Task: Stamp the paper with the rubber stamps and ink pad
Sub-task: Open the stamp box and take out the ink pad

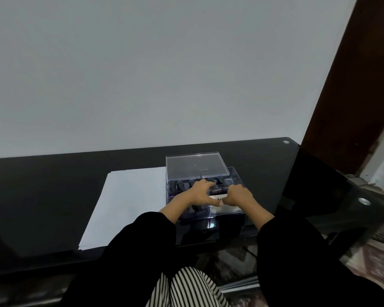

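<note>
A clear plastic box (228, 214) stands on the black table, its clear lid (196, 165) resting across the back of it. Dark-handled rubber stamps (179, 185) stand in rows inside. Both hands are inside the box. My left hand (197, 193) and my right hand (238, 194) meet on a flat white-labelled case (217, 197) among the stamps, with fingers curled on its edges. Most of the case is hidden by my fingers, so I cannot tell whether it is the ink pad. White paper (124, 202) lies flat, touching the left side of the box.
The black glass table (53, 173) ends at a grey wall behind and has metal fittings (286, 142) near its right corners. A dark wooden door frame (346, 96) stands at the right. My black sleeves and striped trousers fill the near edge.
</note>
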